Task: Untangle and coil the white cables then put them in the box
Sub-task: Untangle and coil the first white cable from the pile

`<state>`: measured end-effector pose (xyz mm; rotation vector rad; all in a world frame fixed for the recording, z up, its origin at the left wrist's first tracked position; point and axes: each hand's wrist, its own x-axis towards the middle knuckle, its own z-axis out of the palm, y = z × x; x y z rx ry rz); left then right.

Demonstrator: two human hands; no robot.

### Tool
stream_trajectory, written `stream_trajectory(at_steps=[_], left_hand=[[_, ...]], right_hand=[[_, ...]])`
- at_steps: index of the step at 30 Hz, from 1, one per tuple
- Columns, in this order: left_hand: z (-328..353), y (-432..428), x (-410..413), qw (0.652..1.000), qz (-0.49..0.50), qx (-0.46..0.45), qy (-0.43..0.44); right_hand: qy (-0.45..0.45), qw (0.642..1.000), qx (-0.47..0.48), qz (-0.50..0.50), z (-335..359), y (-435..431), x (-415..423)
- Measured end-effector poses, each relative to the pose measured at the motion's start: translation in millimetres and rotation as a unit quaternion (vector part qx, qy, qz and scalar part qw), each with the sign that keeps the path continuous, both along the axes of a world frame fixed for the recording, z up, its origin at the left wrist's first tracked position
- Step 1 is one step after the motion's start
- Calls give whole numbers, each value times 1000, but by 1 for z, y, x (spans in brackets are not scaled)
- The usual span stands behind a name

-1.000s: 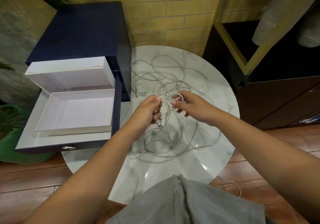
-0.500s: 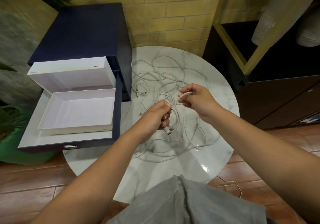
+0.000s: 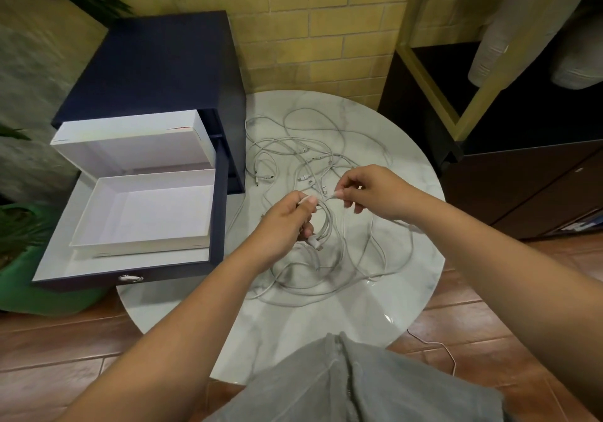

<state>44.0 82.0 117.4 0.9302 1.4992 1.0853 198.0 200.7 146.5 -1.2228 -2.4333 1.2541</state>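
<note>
The left hand [image 3: 287, 219] is clenching around a small bunch of loops, with 1 connector [image 3: 315, 243] poking out below its fingers. The right hand [image 3: 375, 193] is pinching a single strand between thumb and forefinger, just beside the left thumb, and its other fingers are curling loosely.

Both hands are working above the white cables [image 3: 329, 232], which are lying in 1 loose tangle across the round marble table [image 3: 326, 330].

The step looks to be freeing 1 cable and winding it. To do it well, the person is probably best off feeding the strand slowly into the left-hand loops, letting slack slide through the right pinch rather than tugging, since pulling is likely to tighten crossings in the pile. Following that strand to its own plug, not a neighbour's, matters too.

The box [image 3: 140, 248] is sitting open and holding nothing visible on the pulled-out drawer [image 3: 130, 278] of a navy cabinet [image 3: 163, 62], left of the table, with its lid [image 3: 130, 147] propped behind.
</note>
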Motion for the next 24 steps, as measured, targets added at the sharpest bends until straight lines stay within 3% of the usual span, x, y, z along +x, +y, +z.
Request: stream_trajectory(at_steps=[5, 8, 15, 20, 24], left_hand=[[2, 1, -2, 1000, -14, -21, -15], [-2, 3, -4, 1000, 19, -17, -5], [-6, 6, 0, 994, 105, 6, -11], [-7, 7, 3, 993, 119, 16, 20], [-4, 7, 7, 991, 128, 44, -13]], right_hand=[[-68, 991, 115, 29, 2, 0, -4], [-78, 991, 108, 13, 3, 1, -5], [0, 993, -114, -32, 2, -8, -2], [112, 953, -272, -75, -4, -19, -7], [172, 929, -312, -103, -8, -26, -13]])
